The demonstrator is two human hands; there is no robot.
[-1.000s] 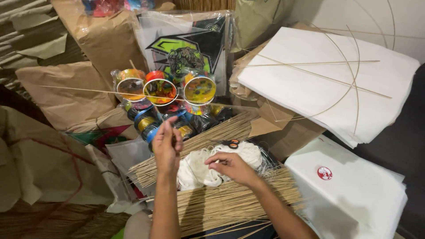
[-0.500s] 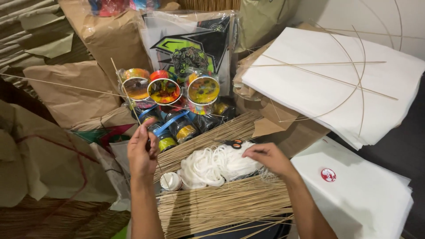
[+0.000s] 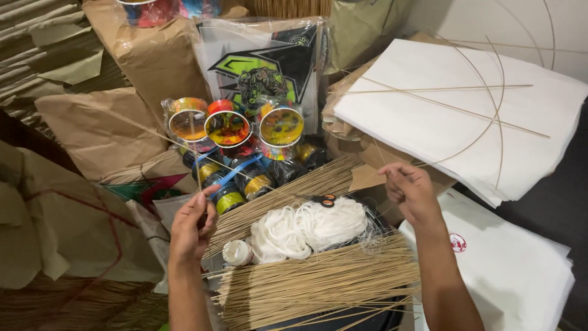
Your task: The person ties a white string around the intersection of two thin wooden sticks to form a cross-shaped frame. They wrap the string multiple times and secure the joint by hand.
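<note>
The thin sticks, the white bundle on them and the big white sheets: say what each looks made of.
Thin sticks: likely bamboo or reed, tan, matte, straight splints. White bundle: cotton-like string, soft loose loops. White sheets: thin paper, matte, stacked flat with crisp edges.

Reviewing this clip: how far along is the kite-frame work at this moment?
Done: one white paper stack already carries a crossed spine and bowed sticks. In hand: the left hand pinches a thin stick, while the right hand is raised with its grip closed, apparently on thin string, though that is too fine to confirm. Left: the bundle of sticks, the white string pile and the bare paper stack look untouched.
</note>
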